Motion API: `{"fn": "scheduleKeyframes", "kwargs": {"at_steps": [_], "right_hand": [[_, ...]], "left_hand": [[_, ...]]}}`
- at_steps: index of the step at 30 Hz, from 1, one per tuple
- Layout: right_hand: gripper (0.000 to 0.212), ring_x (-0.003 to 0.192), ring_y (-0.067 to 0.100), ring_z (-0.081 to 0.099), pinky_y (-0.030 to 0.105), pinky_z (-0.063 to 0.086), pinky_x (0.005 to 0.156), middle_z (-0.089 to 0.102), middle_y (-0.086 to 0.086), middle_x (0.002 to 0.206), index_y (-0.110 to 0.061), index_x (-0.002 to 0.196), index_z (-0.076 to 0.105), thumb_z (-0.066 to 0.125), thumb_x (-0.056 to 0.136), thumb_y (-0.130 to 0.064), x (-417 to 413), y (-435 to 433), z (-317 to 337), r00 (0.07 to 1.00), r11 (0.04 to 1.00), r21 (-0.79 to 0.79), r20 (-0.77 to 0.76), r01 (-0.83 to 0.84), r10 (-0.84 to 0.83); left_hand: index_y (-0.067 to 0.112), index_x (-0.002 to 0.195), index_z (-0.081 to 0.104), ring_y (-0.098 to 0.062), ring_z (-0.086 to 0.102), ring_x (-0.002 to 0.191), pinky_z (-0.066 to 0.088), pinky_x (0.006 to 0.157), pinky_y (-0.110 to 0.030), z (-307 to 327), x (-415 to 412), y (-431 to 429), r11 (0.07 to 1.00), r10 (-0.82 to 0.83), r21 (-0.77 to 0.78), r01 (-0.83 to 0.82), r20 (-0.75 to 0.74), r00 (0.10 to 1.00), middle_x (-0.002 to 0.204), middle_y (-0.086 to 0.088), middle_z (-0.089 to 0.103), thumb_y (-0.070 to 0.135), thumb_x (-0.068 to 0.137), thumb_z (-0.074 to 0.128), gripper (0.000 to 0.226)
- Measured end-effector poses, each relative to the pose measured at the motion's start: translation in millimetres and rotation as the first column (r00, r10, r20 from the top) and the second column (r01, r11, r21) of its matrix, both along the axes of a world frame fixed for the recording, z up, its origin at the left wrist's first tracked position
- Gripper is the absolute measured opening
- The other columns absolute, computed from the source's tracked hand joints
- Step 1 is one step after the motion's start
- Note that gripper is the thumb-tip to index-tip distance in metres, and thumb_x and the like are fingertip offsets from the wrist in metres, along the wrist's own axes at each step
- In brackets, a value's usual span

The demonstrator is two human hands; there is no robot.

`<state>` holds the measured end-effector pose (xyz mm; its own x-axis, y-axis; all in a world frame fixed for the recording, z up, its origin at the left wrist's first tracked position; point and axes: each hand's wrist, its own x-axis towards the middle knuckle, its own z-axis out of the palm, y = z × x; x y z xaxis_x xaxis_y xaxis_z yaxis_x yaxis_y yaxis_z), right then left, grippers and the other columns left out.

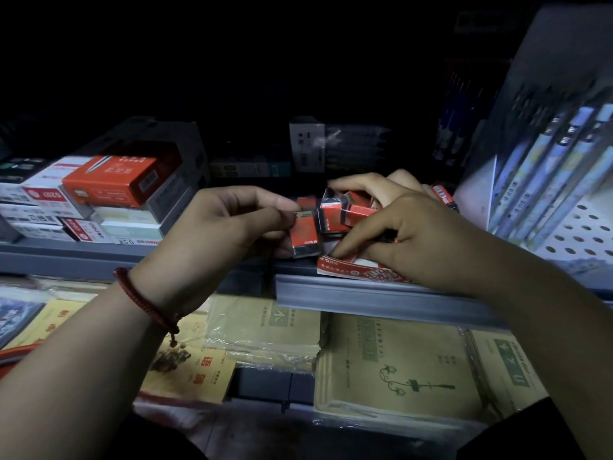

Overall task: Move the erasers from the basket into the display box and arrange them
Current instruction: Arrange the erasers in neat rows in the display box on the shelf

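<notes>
Pinching an eraser (305, 239) at the display box (358, 273) edge, left hand (219, 234) faces right hand (421, 234) clutching erasers (331, 212).

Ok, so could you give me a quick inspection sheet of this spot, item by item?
Surface: grey shelf, with a plain front rail.
Job's things: display box on the shelf, red-and-white front flap folded down; loose erasers piled in it, not in rows; basket not clearly seen.
Clutter: stacked red and white boxes at left; packed pens leaning at right; wrapped notebooks on the level below.
Hands: left hand pinches one eraser beside the pile; right hand curls over the pile, thumb at the box front.
Cables: nothing seen.
Surroundings: very dim; the back is too dark to read.
</notes>
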<state>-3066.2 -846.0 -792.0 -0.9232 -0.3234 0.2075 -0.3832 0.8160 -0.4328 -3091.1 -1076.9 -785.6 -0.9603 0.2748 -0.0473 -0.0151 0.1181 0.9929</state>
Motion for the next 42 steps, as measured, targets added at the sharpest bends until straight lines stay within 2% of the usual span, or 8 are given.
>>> {"fn": "scheduleKeyframes", "kwargs": {"at_steps": [3, 8, 15, 23, 28, 33, 37, 42], "right_hand": [[0.024, 0.107, 0.004, 0.04, 0.034, 0.039, 0.099, 0.044, -0.028, 0.143, -0.043, 0.084, 0.079, 0.08, 0.081, -0.019, -1.4, 2.0, -4.3, 0.999, 1.0, -0.023, -0.036, 0.008, -0.009], [0.014, 0.103, 0.001, 0.046, 0.007, 0.035, 0.086, 0.051, -0.011, 0.137, -0.031, 0.076, 0.074, 0.079, 0.078, -0.018, -1.3, 4.4, -5.8, 0.996, 0.999, 0.003, -0.079, 0.044, -0.043], [0.004, 0.113, 0.004, 0.043, 0.035, 0.048, 0.091, 0.044, -0.021, 0.146, -0.038, 0.083, 0.079, 0.077, 0.083, -0.034, -1.7, 5.5, 1.1, 0.999, 0.998, 0.068, -0.04, 0.007, -0.004], [0.019, 0.114, 0.002, 0.038, 0.041, 0.04, 0.103, 0.036, -0.031, 0.149, -0.047, 0.101, 0.077, 0.068, 0.093, -0.032, 0.3, 7.4, -2.3, 1.0, 0.998, 0.065, -0.02, -0.017, 0.019], [0.021, 0.119, 0.006, 0.037, 0.041, 0.036, 0.107, 0.034, -0.026, 0.152, -0.046, 0.104, 0.076, 0.062, 0.096, -0.034, 0.6, 9.2, -4.3, 0.999, 0.998, 0.061, -0.027, -0.036, 0.038], [0.013, 0.111, 0.005, 0.045, 0.023, 0.039, 0.096, 0.049, -0.015, 0.14, -0.036, 0.094, 0.078, 0.07, 0.089, -0.027, 0.0, 12.1, -7.3, 0.996, 0.998, -0.06, -0.093, 0.0, -0.006], [0.008, 0.104, 0.004, 0.06, 0.031, 0.049, 0.094, 0.055, -0.008, 0.133, -0.029, 0.089, 0.079, 0.075, 0.085, -0.023, 0.5, 15.2, -7.0, 0.992, 0.984, -0.176, -0.11, 0.041, -0.061], [0.021, 0.12, 0.005, 0.044, 0.028, 0.038, 0.101, 0.05, -0.018, 0.136, -0.035, 0.091, 0.078, 0.059, 0.09, -0.044, 2.0, 14.3, -6.1, 0.998, 0.986, -0.164, -0.051, 0.023, -0.032]], "left_hand": [[-0.004, 0.104, 0.072, -0.025, 0.07, 0.08, 0.058, 0.066, -0.02, 0.0, -0.9, -0.9, 1.0, -0.001, -0.009, 0.001, -0.007, 1.0, 0.098, -0.029, 0.073, 0.003, 0.092, 0.064, 0.016], [-0.004, 0.102, 0.072, -0.021, 0.071, 0.077, 0.056, 0.064, -0.018, -0.3, -0.9, -1.1, 1.0, -0.002, -0.008, 0.002, -0.009, 1.0, 0.096, -0.027, 0.074, 0.002, 0.093, 0.064, 0.014], [-0.004, 0.104, 0.072, -0.026, 0.072, 0.081, 0.058, 0.067, -0.02, -2.1, -0.6, -2.1, 1.0, -0.026, -0.007, 0.026, -0.006, 1.0, 0.099, -0.027, 0.074, 0.003, 0.092, 0.064, 0.016], [-0.002, 0.103, 0.073, -0.027, 0.072, 0.082, 0.059, 0.069, -0.023, -2.9, -0.1, 0.3, 0.999, -0.041, -0.003, 0.041, -0.013, 0.999, 0.096, -0.024, 0.075, 0.005, 0.092, 0.064, 0.015], [-0.001, 0.102, 0.075, -0.022, 0.071, 0.077, 0.058, 0.068, -0.02, -4.3, 0.8, 6.0, 0.999, -0.044, -0.002, 0.044, -0.04, 0.998, 0.093, -0.021, 0.076, 0.003, 0.091, 0.066, 0.015], [0.004, 0.101, 0.077, -0.015, 0.076, 0.081, 0.057, 0.069, -0.017, -6.0, 2.1, 18.2, 0.999, -0.042, 0.011, 0.043, -0.104, 0.994, 0.091, -0.008, 0.079, 0.005, 0.09, 0.069, 0.014], [0.009, 0.098, 0.078, -0.015, 0.076, 0.082, 0.059, 0.069, -0.019, -6.9, 2.0, 26.3, 1.0, -0.002, 0.015, 0.005, -0.193, 0.981, 0.09, -0.006, 0.08, 0.007, 0.084, 0.074, 0.014], [0.009, 0.095, 0.08, -0.02, 0.077, 0.086, 0.062, 0.077, -0.026, -11.3, -0.9, 25.5, 1.0, 0.021, -0.009, -0.024, -0.23, 0.973, 0.089, -0.005, 0.08, 0.007, 0.082, 0.078, 0.013]]}}
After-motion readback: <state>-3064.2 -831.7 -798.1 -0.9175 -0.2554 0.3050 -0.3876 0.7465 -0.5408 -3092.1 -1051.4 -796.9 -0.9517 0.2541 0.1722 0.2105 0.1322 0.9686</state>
